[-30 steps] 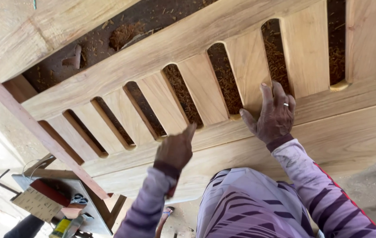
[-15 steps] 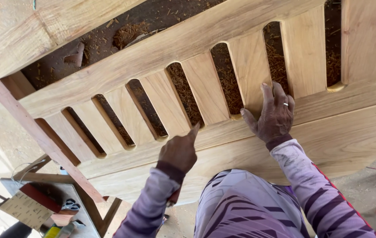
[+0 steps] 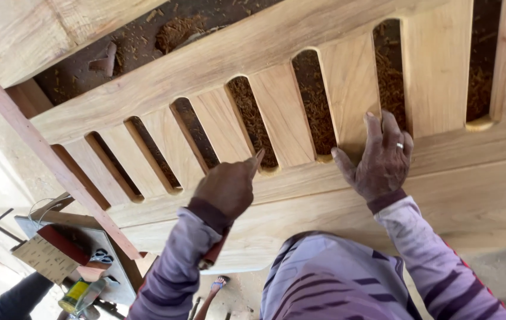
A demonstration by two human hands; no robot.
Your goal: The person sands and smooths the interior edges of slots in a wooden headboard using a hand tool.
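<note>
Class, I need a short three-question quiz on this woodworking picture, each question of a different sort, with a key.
1. True or false: the right hand lies flat, fingers spread, on the pale slatted wooden panel.
2. What does the left hand do? A) points a finger at a slot end B) lifts a saw C) rests on the floor
3. Fill in: the right hand wears a ____ on one finger.

Key: 1 true. 2 A. 3 ring.
</note>
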